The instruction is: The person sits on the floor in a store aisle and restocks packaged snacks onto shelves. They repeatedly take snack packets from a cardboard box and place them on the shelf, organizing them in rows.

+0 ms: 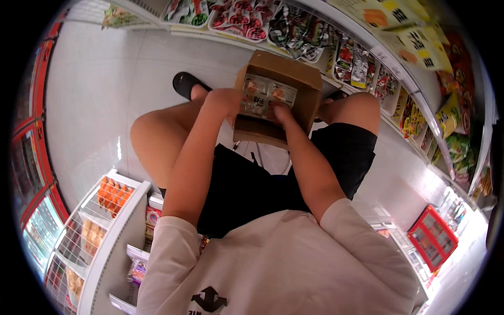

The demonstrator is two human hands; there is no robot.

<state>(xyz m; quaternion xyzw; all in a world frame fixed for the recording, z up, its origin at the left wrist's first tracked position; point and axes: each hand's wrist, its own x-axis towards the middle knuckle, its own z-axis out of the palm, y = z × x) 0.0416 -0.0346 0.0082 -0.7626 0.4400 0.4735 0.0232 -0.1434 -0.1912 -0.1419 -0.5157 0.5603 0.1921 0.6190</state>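
An open cardboard box (307, 96) stands between my knees, close to the lowest shelf. Clear printed food packets (258, 92) lie inside it, side by side. My left hand (223, 101) is at the box's left wall; its fingertips are hidden, so its hold cannot be made out. My right hand (282, 113) reaches into the box, with its fingers against the lower edge of the right packet. Whether those fingers grip the packet or only touch it cannot be told.
Shelves with white trays (238, 35) of wrapped snacks curve along the top and right. Yellow snack bags (417, 47) hang at upper right. A wire-sided rack (114, 232) stands at lower left, red-framed glass-door cabinets (39, 157) at far left. A black slipper (187, 84) is on my foot.
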